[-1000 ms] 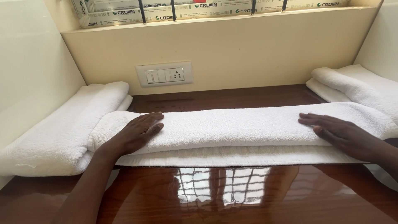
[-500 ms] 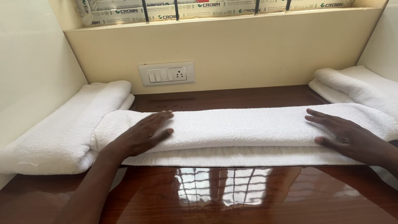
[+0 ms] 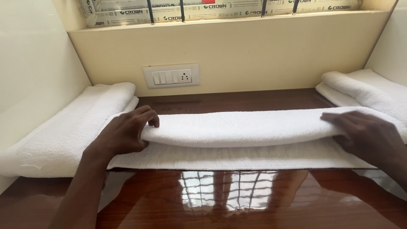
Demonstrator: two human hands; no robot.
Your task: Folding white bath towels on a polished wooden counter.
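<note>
A long white towel [image 3: 241,131], folded lengthwise, lies across the glossy dark wooden table [image 3: 220,199]. My left hand [image 3: 125,133] grips the towel's left end, fingers curled over the upper fold. At the towel's right end my right hand [image 3: 364,133] holds the upper layer, which is lifted slightly off the lower layer.
A folded white towel [image 3: 63,127] lies at the left against the wall. Another folded white towel [image 3: 364,89] sits at the right. A switch and socket plate [image 3: 171,76] is set in the cream back wall under a window ledge [image 3: 220,19].
Both hands went from resting flat on the towel to gripping its ends. The upper fold has lifted and shifted toward me.
</note>
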